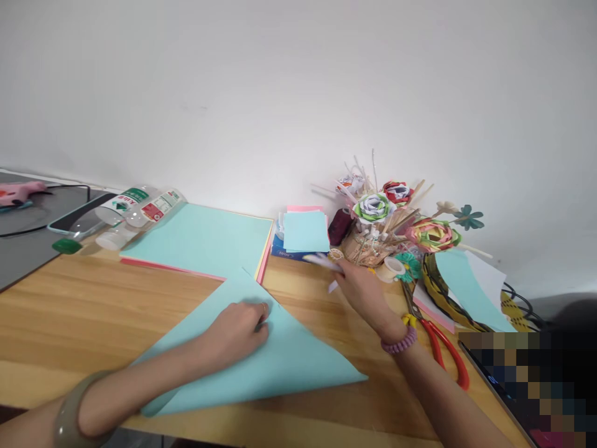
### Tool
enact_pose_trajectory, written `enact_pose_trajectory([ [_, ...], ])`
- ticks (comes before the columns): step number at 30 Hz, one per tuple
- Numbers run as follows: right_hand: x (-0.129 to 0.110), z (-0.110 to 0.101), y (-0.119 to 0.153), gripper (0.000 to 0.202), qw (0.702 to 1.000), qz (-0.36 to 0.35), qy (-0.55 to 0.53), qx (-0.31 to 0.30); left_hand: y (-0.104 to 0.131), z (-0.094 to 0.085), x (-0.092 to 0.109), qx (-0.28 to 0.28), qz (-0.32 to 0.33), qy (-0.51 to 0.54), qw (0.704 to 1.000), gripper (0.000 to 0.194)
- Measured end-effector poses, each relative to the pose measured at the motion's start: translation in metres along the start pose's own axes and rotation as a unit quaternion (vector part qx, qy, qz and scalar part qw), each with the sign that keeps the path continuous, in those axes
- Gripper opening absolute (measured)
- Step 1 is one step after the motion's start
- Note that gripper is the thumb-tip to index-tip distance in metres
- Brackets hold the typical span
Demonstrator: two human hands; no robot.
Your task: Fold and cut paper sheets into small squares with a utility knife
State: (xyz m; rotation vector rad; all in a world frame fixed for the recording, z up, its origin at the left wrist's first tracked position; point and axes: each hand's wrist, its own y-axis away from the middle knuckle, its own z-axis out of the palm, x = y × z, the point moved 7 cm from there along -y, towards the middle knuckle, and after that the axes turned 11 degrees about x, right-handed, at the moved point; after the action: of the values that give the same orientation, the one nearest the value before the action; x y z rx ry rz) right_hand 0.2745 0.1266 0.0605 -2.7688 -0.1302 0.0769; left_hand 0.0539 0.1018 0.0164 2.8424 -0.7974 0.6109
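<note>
Lying curled at lower centre, the left hand (241, 331) is resting on a folded light-blue paper sheet (291, 358), any pinch unclear; right of centre, the right hand (362, 294) is gripping a blurred slim white object (323, 262). Slackening pressure may be risking the fold's springing open.

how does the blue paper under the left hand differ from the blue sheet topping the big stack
The blue paper looks folded, roughly triangular in outline; the blue sheet lies flat and four-sided. The left hand rests on the blue paper; no hand touches the blue sheet. Both share a light blue colour.
</note>
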Motion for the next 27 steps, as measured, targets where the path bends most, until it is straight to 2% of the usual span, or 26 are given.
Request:
enact_pose_trajectory([
  [3,0.021,-0.007,-0.008,0.025,0.997,0.059,0.051,0.005,-0.001,0.0,0.001,0.002,-0.004,0.002,1.0,0.013],
  [6,0.026,-0.019,-0.013,0.025,0.995,0.064,0.071,0.019,-0.003,-0.002,0.003,0.006,-0.011,0.007,1.0,0.013],
  [8,0.016,-0.027,-0.007,0.028,0.996,0.047,0.068,0.031,-0.004,-0.003,0.004,0.008,-0.014,0.013,1.0,0.013],
  [11,-0.015,-0.034,0.022,0.028,0.999,0.017,0.043,0.02,-0.004,-0.005,0.004,0.007,-0.018,0.019,1.0,0.015],
  [15,-0.059,-0.026,0.077,0.029,0.999,-0.022,-0.007,-0.027,-0.004,-0.004,0.003,0.002,-0.016,0.015,1.0,0.013],
  [18,-0.073,-0.013,0.102,0.032,0.998,-0.025,-0.041,-0.051,-0.005,-0.005,0.003,-0.002,-0.015,0.001,1.0,0.014],
  [24,-0.067,0.006,0.1,0.033,0.992,-0.004,-0.092,-0.082,-0.015,-0.01,0.005,0.004,0.015,-0.023,1.0,0.016],
  [27,-0.065,0.009,0.096,0.037,0.989,-0.005,-0.109,-0.098,-0.018,-0.007,0.0,0.001,0.017,-0.01,1.0,0.007],
])
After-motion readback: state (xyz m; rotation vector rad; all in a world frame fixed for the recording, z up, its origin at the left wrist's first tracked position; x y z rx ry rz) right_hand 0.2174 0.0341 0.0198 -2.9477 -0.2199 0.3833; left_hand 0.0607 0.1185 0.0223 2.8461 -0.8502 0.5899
